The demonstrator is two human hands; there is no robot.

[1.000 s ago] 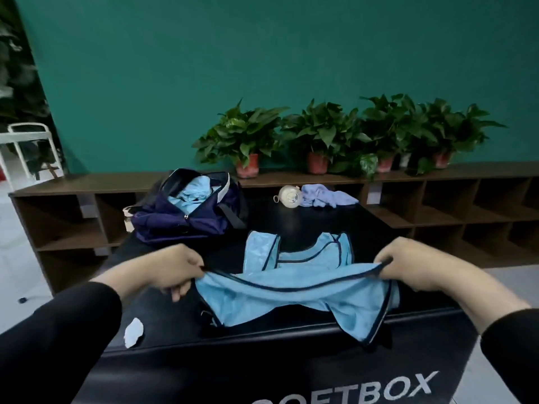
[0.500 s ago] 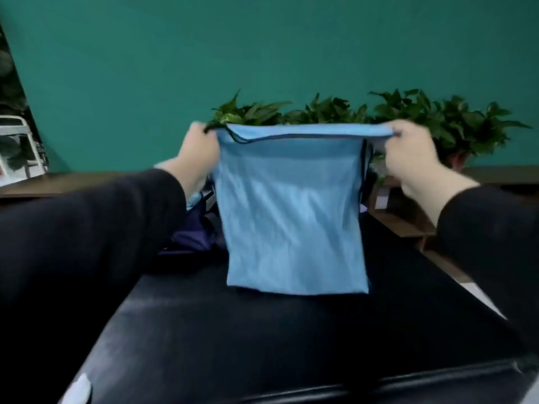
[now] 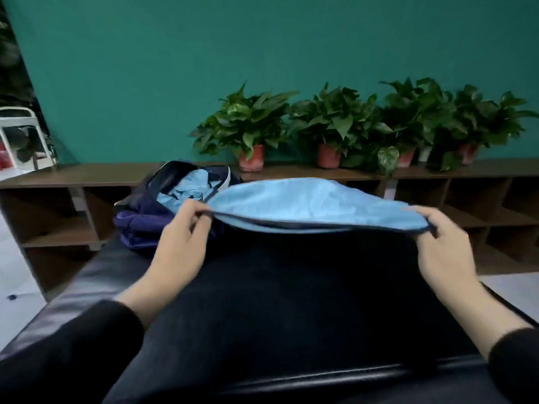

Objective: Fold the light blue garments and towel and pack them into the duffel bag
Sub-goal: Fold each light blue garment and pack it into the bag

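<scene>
A: Main obj? 
B: Light blue thin fabric garment w/ dark navy trim [image 3: 309, 204], held up in the air, spread roughly flat btw both hands, billowing over the far part of the black padded surface [image 3: 291, 301]. Not touching the surface as far as I can tell.

A: Hands?
B: Left hand [image 3: 178, 246] pinches the left edge, fingers [image 3: 194, 209] clamped on the trim w/ thumb. Right hand [image 3: 443, 246] pinches the right edge, its fingers [image 3: 430, 225] curled round the hem. Both in black sleeves.

A: Bag?
B: Dark navy/purple soft duffel bag [image 3: 145, 225] at far left of the surface, open on top, just beside the left hand. Crumpled light blue cloth [image 3: 186, 189] already inside it.

A: Progress est.?
B: Partway imo. One blue item at least looks packed; this garment is mid-fold, not yet laid down, prob. needs more folds, then into the bag. Towel: can't tell where it is, maybe hidden behind the raised fabric. So fold + pack of this piece left, plus whatever's out of sight.

A: Surface & room?
B: Surface is black, slightly glossy, rounded padded front edge. Behind it a low brown wooden cubby shelf [image 3: 67, 182] along a teal green wall [image 3: 262, 53], row of green potted plants in reddish pots [image 3: 335, 132] on top. White metal chair frame [image 3: 23, 126] far left.
</scene>
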